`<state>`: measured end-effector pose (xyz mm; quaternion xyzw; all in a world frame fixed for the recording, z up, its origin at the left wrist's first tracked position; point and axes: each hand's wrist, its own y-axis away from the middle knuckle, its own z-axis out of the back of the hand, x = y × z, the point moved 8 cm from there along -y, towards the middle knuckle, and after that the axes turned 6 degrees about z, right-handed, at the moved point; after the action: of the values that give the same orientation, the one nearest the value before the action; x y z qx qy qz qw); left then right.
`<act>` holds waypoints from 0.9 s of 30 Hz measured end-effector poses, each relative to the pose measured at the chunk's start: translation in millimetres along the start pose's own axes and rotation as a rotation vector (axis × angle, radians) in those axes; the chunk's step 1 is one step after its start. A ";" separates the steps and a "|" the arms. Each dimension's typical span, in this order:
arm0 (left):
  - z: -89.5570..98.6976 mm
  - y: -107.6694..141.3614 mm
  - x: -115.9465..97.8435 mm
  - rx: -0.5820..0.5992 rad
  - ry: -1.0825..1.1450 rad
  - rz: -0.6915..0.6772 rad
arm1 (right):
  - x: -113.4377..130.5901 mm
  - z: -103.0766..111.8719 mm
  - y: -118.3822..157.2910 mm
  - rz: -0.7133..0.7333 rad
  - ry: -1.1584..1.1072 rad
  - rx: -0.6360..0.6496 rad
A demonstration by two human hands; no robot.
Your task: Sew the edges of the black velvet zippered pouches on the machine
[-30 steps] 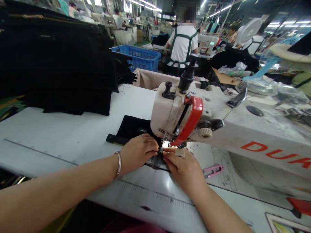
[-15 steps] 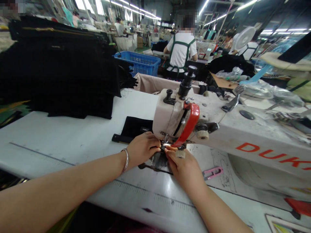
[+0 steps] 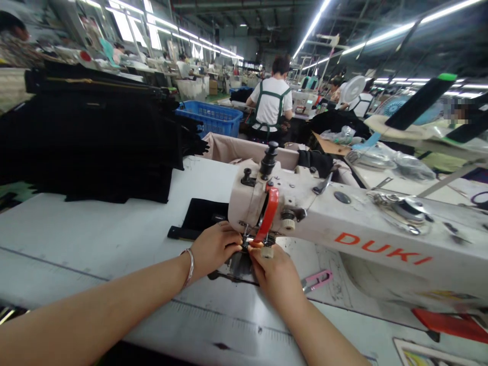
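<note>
A white sewing machine [image 3: 312, 203] with a red guard [image 3: 270, 211] stands over the table. My left hand [image 3: 216, 247], a bracelet at its wrist, is closed on the black fabric piece [image 3: 202, 213] just left of the needle. That piece has a small label and lies flat behind the hand, partly hidden by the machine head. To the right of the needle, my right hand [image 3: 273, 269] has its fingertips pinched together under the red guard. What they hold is too small and hidden to name. Pink thread snips [image 3: 318, 280] lie right beside this hand.
A tall stack of black fabric pieces [image 3: 91, 137] rests on the table's left [image 3: 76, 234]. Behind are a blue basket [image 3: 213, 118], a beige cloth-lined bin [image 3: 247, 147] and a person in a white shirt [image 3: 271, 101]. Thread cones [image 3: 419, 101] stand at the right.
The view has tilted up and shifted, so the machine and table appear lower and more to the left. Both hands remain at the needle with hardly any change in pose.
</note>
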<state>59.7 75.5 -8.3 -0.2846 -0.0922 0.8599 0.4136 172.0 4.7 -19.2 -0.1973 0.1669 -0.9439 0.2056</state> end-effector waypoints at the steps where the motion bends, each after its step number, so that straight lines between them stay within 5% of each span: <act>1: 0.1 0.1 0.1 -0.004 0.000 -0.002 | 0.0 -0.2 -0.1 -0.002 0.003 -0.002; 15: 5.2 1.4 2.3 -0.075 0.007 0.006 | 6.1 0.7 -5.4 -0.036 0.036 -0.013; 27: -4.5 0.7 17.4 0.011 0.041 -0.006 | 1.0 -3.9 -6.1 -0.037 0.075 -0.072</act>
<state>53.1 88.0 -19.5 -0.2998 -0.0797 0.8531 0.4195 167.5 10.4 -19.8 -0.1721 0.2045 -0.9477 0.1745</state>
